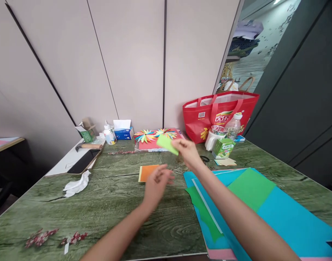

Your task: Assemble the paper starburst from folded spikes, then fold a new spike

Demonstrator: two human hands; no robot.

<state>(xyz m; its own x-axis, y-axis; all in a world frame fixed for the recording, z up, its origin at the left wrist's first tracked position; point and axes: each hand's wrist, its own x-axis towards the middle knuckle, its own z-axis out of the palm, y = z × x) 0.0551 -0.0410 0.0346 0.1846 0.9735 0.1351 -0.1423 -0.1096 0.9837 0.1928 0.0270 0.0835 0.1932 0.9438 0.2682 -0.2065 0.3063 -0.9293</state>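
My right hand (188,151) is raised over the middle of the green table (108,203) and pinches a small light-green paper (167,144) by its right edge. My left hand (157,185) hovers lower, fingers loosely curled and blurred, holding nothing that I can see. It is just right of a small stack of orange and yellow paper squares (146,172) lying flat on the table.
Large blue, green and pink sheets (264,210) lie at the right. Paper star flowers (155,135) on a red sheet, a tissue box (123,132), a red bag (223,112), bottles (232,127), scissors (204,158) sit at the back; crumpled tissue (77,185) at the left.
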